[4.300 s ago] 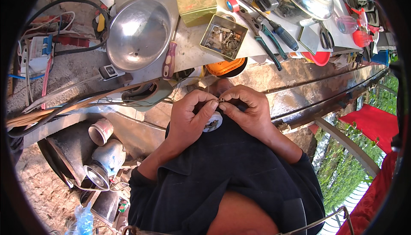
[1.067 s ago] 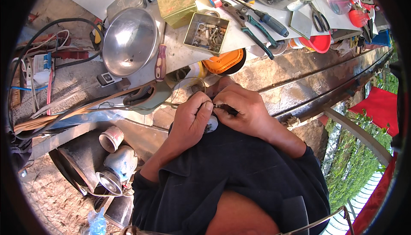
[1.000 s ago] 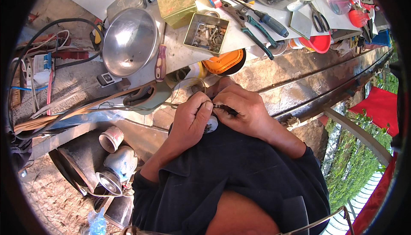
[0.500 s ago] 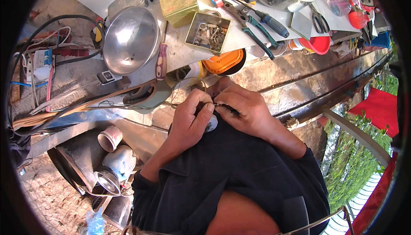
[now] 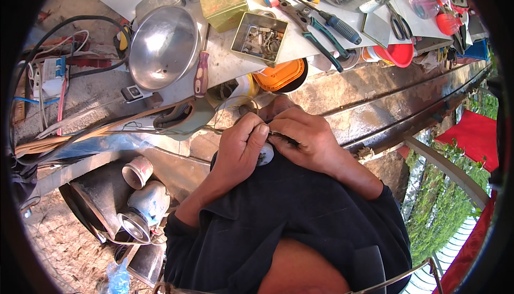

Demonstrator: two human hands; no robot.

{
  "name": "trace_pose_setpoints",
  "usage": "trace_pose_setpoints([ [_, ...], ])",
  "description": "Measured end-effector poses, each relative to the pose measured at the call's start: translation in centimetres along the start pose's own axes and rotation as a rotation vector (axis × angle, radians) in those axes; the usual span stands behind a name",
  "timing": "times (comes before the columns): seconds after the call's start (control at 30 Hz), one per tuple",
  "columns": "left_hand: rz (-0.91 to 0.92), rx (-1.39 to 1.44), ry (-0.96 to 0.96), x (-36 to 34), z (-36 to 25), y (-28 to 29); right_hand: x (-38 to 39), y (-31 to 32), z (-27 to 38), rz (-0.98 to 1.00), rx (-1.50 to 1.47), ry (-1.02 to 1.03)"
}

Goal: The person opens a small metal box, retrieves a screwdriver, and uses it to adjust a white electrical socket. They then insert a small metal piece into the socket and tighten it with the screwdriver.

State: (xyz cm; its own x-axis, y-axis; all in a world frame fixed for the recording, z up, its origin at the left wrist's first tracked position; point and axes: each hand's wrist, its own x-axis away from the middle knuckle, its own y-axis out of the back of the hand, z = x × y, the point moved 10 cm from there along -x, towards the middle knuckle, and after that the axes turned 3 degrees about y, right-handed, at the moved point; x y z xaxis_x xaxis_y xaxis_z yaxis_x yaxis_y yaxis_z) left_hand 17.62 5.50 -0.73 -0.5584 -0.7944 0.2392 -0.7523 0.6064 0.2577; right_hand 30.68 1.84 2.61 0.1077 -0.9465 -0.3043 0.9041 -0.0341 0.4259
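Observation:
My left hand (image 5: 239, 147) and my right hand (image 5: 304, 134) meet in front of my dark shirt, thumbs and fingers pinched close together. A thin wire (image 5: 216, 116) loops up from the left and runs in at my left fingers. What lies between the fingertips of my right hand is too small and covered to make out. Just below the meeting fingertips, a pale round piece (image 5: 265, 155) with dark spots shows partly, its left side hidden by my left hand.
On the table ahead are a metal bowl (image 5: 163, 49), a screwdriver (image 5: 201, 74), a tin of small parts (image 5: 260, 37) and green-handled cutters (image 5: 321, 42). An orange-lidded bucket (image 5: 281, 76) stands below the table edge. Metal pots (image 5: 149, 203) lie at the lower left.
My left hand has shifted very slightly, its thumb now a little higher against the index finger. The right hand keeps its place, and the pale round piece shows slightly more.

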Motion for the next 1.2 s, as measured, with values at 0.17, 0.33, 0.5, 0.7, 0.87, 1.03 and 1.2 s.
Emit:
trace_pose_setpoints([
  [0.17, -0.038, 0.114, 0.054, 0.2, 0.7, 0.0, 0.9, 0.2, -1.4, -0.071, -0.145, -0.179],
  [0.33, -0.019, 0.134, 0.053, 0.3, 0.8, -0.4, 1.3, 0.0, -2.1, -0.079, -0.243, -0.236],
  [0.5, -0.014, 0.129, 0.041, 0.3, 0.6, -0.7, 0.6, 0.3, -1.6, -0.055, -0.207, -0.098],
  [0.7, -0.013, 0.146, 0.044, 0.4, 0.7, -0.9, 1.7, -0.1, -3.1, -0.105, -0.385, -0.299],
  [0.87, -0.008, 0.172, 0.072, 0.5, 1.0, -1.1, 0.8, 0.3, -1.7, -0.053, -0.209, -0.087],
  [1.03, 0.023, 0.227, 0.088, 0.5, 1.3, -1.4, 0.7, 0.6, -1.6, -0.066, -0.201, -0.061],
  [1.2, -0.003, 0.353, 0.094, 1.0, 1.7, -1.5, 1.6, 0.9, -2.5, -0.126, -0.298, -0.208],
])
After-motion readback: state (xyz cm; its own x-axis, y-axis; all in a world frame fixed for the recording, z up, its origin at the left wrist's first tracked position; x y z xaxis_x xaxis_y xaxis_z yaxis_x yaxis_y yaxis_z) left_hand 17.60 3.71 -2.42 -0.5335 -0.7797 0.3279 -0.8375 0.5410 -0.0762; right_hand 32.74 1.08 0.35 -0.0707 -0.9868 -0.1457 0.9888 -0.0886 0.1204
